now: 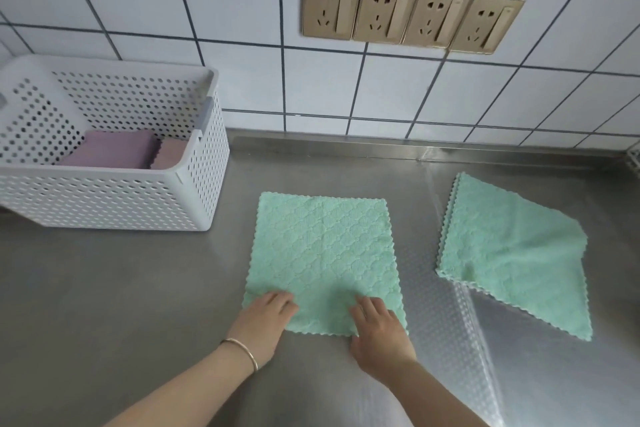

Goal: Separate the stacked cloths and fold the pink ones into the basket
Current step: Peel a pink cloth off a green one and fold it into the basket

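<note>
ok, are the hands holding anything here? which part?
Nothing is gripped. Both the left hand and the right hand lie on the near edge of the flat green cloth, fingers mostly straight, pressing it to the counter.

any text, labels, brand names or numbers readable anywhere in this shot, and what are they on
None can be read.
Wall sockets: a tiny mark at the top of each switch rocker, too small and blurred to read.
White basket: no label or print shows.
Green cloth under the hands, and the green pile to its right: woven pattern only, no tag in view.
</note>
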A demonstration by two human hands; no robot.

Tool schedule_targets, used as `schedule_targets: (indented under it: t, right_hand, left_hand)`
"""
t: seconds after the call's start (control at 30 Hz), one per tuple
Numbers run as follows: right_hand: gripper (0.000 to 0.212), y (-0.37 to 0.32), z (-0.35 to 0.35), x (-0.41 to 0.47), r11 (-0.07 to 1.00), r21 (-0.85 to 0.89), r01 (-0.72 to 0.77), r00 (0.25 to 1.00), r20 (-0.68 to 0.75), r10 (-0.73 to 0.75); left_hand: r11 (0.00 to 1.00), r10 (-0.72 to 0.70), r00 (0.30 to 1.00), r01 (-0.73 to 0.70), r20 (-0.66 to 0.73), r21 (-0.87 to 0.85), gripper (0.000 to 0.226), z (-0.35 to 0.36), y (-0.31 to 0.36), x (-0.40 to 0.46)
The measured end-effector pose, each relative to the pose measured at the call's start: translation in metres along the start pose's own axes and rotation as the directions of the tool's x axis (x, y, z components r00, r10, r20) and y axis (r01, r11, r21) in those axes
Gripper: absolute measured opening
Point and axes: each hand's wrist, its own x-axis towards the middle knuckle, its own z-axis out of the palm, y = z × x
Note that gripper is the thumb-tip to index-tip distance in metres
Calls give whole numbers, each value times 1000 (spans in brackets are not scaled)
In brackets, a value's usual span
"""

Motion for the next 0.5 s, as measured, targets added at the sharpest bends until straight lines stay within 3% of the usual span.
schedule_targets:
  t: [0.1,0.2,0.3,0.37,0.5]
  right_hand:
    - [54,2,1,2,999,-37,6,999,-42,-8]
    - [67,8,0,3,999,-17,-31,996,-88,30]
    - [53,17,-3,1,997,-4,-77,985,-158,75]
    - [40,25,-6,0,994,20,-109,977,-180,111]
    - [35,35,-20,1,977,88,-192,974,-107,201]
  left_hand:
    - [999,-40,999,39,-22,-25,69,1,-6,-1]
    - [996,-77,989,70,-125,-60,39,0,-20,-1]
    - [955,-214,970,182,-117,-234,40,-2,-30,4]
    - [934,-273,958,242,-90,-262,32,-9,-34,4]
    - [893,-336,941,305,-41,-331,35,-16,-48,-1]
